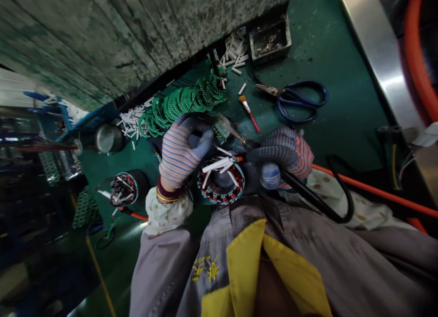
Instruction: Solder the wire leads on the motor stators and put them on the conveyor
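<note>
My left hand, in a striped glove, pinches a small green circuit board just above a motor stator with copper windings and white sleeved leads. My right hand, also gloved, grips a soldering iron by its black handle, the tip pointing left at the board. The stator sits on the green bench close to my chest, between both hands. The iron's black cable loops off to the right.
A row of green circuit boards and loose white sleeves lie behind. Blue-handled scissors, a small red brush, a metal tray and a second stator are on the green bench. An orange hose crosses right.
</note>
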A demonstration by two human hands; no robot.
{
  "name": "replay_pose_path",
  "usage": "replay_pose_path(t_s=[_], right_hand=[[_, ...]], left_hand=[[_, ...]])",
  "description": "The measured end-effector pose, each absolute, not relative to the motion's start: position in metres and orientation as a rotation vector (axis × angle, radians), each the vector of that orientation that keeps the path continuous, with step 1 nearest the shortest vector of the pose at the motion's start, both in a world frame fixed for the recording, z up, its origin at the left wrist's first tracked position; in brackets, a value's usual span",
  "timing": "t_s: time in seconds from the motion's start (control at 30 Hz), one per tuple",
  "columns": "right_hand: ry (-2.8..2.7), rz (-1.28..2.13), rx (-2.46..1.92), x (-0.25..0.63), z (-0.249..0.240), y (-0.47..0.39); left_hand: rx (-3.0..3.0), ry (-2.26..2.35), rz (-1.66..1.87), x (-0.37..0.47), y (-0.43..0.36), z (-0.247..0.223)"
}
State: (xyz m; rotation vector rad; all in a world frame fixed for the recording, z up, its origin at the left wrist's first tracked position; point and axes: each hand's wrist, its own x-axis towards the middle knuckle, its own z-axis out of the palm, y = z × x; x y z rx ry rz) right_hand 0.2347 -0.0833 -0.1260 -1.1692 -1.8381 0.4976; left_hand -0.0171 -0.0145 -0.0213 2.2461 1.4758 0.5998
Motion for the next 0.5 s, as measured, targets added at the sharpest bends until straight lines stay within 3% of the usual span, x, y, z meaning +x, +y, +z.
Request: replay_pose_path(t_s=[0.13,0.33,0.5], right_hand=[[-1.550,0.451,-1.298,0.229,-0.118,-0.084],[-1.280,0.521,-1.321,0.259,-0.066,-0.055],[-1.413,0.570,-1.350,0.284,-0.085,0.025]], left_hand=[[2.253,1.505,0.613,-0.016,-0.013,-0.027],[2.312,1.500,0.720,-0.015,-0.006,-0.044],[2.314,1.548,0.810,-0.016,-0.001,-0.064]])
